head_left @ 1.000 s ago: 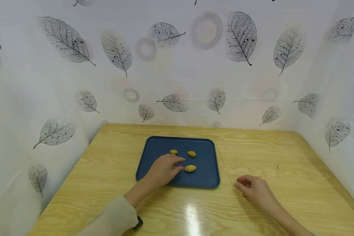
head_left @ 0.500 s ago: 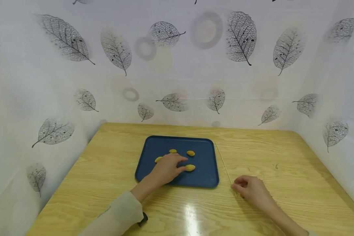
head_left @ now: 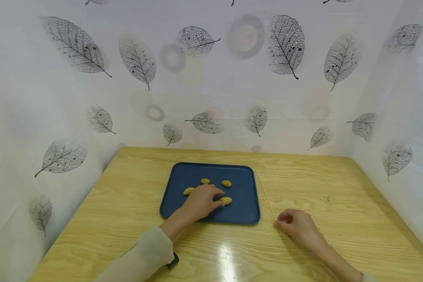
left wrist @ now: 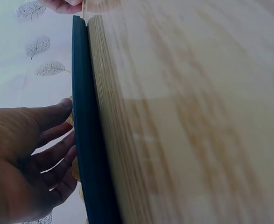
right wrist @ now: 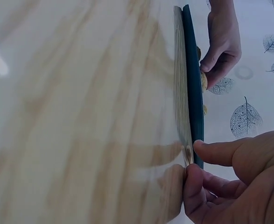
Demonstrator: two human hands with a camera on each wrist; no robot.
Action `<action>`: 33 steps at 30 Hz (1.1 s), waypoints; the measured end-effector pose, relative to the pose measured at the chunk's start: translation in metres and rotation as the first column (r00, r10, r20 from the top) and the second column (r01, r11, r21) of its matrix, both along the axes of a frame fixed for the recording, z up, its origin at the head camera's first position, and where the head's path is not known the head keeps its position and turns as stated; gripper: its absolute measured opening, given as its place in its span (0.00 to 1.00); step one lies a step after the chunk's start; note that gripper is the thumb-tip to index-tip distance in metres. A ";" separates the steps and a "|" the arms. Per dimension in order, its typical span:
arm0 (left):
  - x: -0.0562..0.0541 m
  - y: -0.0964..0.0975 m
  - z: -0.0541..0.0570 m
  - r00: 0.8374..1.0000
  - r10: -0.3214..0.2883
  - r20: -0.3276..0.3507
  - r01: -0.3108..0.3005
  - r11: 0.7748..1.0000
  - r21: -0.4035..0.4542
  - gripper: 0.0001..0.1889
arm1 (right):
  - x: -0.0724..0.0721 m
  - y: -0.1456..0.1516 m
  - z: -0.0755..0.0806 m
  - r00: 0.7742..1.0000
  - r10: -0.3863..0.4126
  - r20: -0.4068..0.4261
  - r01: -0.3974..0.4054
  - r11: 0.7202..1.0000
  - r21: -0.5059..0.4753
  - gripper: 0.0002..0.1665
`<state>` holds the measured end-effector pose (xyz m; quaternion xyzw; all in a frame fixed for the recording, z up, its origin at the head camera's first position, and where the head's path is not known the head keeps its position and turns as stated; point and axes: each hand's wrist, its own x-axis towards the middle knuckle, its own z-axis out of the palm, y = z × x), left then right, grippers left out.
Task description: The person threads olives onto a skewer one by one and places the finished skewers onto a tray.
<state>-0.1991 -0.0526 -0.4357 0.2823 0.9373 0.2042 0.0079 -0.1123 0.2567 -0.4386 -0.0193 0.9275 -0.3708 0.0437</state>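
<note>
A blue tray [head_left: 197, 172] lies on the wooden table, bearing several yellowish-brown oval nuts in shell. My left hand [head_left: 200, 201] reaches over it, thumb at the near end of the front nut [head_left: 226, 201] and forefinger just beyond it, a gap showing between them. Another nut [head_left: 188, 191] sits beside that hand, with more behind, a nut [head_left: 205, 181] and a nut [head_left: 226, 183]. To the tray's right lies a thin straight stick [head_left: 265, 195]. My right hand [head_left: 299, 229] pinches it near its close end, between thumb and forefinger in the right wrist view.
The wooden table [head_left: 320, 184] reaches back to a white curtain [head_left: 211, 78] printed with dark leaves, which also stands at both sides. A small mark [head_left: 327, 198] shows on the tabletop at right.
My left hand has shifted right to the front nut, uncovering the nut at left. My right hand has moved slightly left onto the stick, its thumb and forefinger drawing closer.
</note>
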 end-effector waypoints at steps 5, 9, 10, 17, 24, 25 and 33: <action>-0.001 0.001 -0.002 1.000 -0.026 -0.010 0.026 1.000 -0.013 0.17 | -0.001 0.000 -0.001 1.000 -0.002 -0.007 0.002 1.000 0.023 0.12; -0.001 0.002 -0.002 0.999 -0.038 -0.026 0.037 0.999 -0.023 0.17 | -0.002 -0.001 -0.002 1.000 0.008 -0.029 -0.007 0.999 0.044 0.11; -0.001 0.003 -0.002 0.999 -0.038 -0.030 0.037 0.999 -0.026 0.17 | -0.002 -0.001 -0.002 0.999 0.010 -0.035 -0.009 0.999 0.048 0.11; -0.001 0.006 -0.002 0.999 -0.027 -0.044 0.025 0.999 -0.041 0.16 | -0.004 -0.002 -0.002 0.998 0.005 -0.056 -0.001 0.998 0.070 0.10; -0.001 0.007 -0.001 0.999 -0.020 -0.042 0.019 0.999 -0.028 0.15 | -0.004 -0.003 0.000 0.999 -0.042 -0.006 0.042 0.998 0.043 0.09; -0.001 0.007 0.000 0.999 -0.020 -0.042 0.019 0.999 -0.026 0.15 | -0.004 -0.003 0.001 0.999 -0.051 0.010 0.051 0.998 0.033 0.09; -0.001 0.008 -0.001 0.999 -0.020 -0.043 0.018 0.999 -0.043 0.14 | -0.006 -0.004 0.000 0.992 -0.101 0.074 0.101 0.995 -0.002 0.11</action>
